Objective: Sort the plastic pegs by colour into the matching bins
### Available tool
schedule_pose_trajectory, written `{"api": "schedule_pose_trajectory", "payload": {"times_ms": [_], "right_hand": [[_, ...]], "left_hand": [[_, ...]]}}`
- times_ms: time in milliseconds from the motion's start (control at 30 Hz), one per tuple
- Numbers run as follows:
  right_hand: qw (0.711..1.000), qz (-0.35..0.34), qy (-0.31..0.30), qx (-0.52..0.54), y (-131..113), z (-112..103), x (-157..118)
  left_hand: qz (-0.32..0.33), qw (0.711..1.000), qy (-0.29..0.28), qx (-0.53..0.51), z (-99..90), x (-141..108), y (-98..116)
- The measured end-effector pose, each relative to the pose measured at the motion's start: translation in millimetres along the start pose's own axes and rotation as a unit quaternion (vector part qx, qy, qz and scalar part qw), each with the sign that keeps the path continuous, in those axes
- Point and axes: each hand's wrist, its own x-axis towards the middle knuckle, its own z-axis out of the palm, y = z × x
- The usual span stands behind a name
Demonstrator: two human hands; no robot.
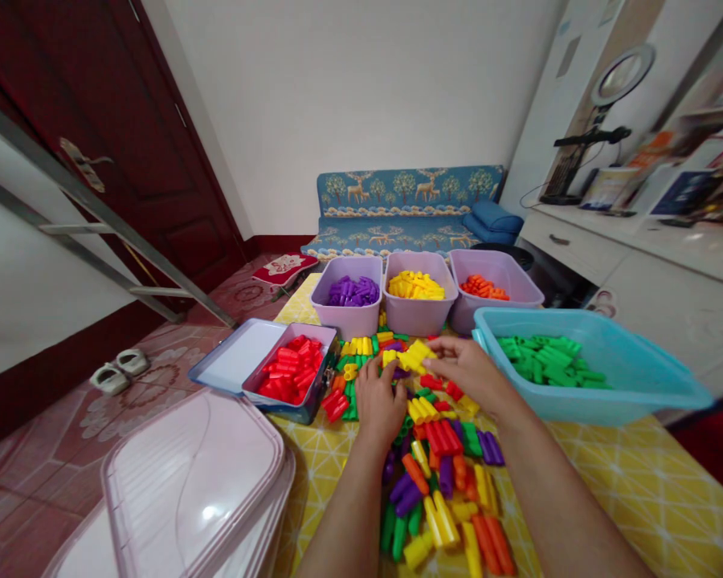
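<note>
My right hand (pixel 467 371) is closed on several yellow plastic tube pieces (pixel 417 355), pinched between thumb and fingers above the pile. My left hand (pixel 378 401) lies low over the pile, its fingers bent and thumb apart. Its fingertips are close to a small yellow piece (pixel 389 357); whether they touch it I cannot tell. Around and under both hands spreads a mixed heap of ribbed tube pieces, among them red pieces (pixel 443 438), orange pieces (pixel 494 544), purple pieces (pixel 405 493) and green pieces (pixel 471 439).
Along the far edge stand lilac bins with purple (pixel 345 323), yellow (pixel 414 317) and orange pieces (pixel 461 309). A blue tub (pixel 602 401) at right holds green pieces; a tin (pixel 306 411) at left holds red ones. Clear lids (pixel 198 482) lie front left on the yellow tablecloth (pixel 627 474).
</note>
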Motion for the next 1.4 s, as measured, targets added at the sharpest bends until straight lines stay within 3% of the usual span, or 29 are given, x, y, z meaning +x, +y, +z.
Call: {"api": "schedule_pose_trajectory", "payload": {"times_ms": [100, 167, 300, 400, 500, 733, 900, 1067, 1200, 1333, 1400], "right_hand": [[0.978, -0.107, 0.135, 0.12, -11.6, 0.7, 19.7], [0.971, -0.128, 0.159, 0.124, -6.2, 5.7, 32.3], [0.989, -0.099, 0.029, -0.109, 26.9, 22.1, 44.5], [0.943, -0.133, -0.058, -0.299, 46.9, 31.7, 42.7], [0.891, -0.113, -0.116, -0.425, 53.0, 31.8, 38.8], [0.836, -0.063, -0.17, -0.518, 47.7, 21.4, 36.0], [0.817, -0.062, -0.146, -0.554, 45.7, 31.8, 28.6], [0.831, -0.056, -0.12, -0.54, 39.7, 38.7, 20.7], [0.852, -0.042, -0.116, -0.509, 39.7, 32.0, 14.3], [0.95, -0.039, -0.072, -0.302, 50.3, 20.9, 4.9], [0.978, -0.045, -0.042, -0.201, 56.5, 17.8, -0.5]], "left_hand": [[0.001, 1.0, 0.005, -0.004, -4.9, 0.7, 2.3], [0.002, 1.0, 0.015, -0.009, -5.8, 1.3, 2.1], [0.004, 0.999, 0.035, -0.007, -2.4, 2.4, -0.5], [-0.002, 0.999, 0.046, -0.004, -0.2, 2.6, -1.2], [-0.017, 0.999, 0.051, 0.004, -0.6, 2.4, -0.2], [-0.057, 0.996, 0.067, -0.035, -2.0, 2.1, 0.0], [-0.065, 0.995, 0.044, -0.063, -1.4, 2.0, -0.8], [-0.07, 0.996, 0.018, -0.058, -2.2, 2.5, -0.9], [-0.068, 0.996, 0.018, -0.056, -1.7, 3.2, -2.6], [-0.058, 0.997, 0.015, -0.058, -1.6, 2.9, -3.4], [-0.054, 0.996, 0.012, -0.064, -2.2, 2.8, -3.0]]}}
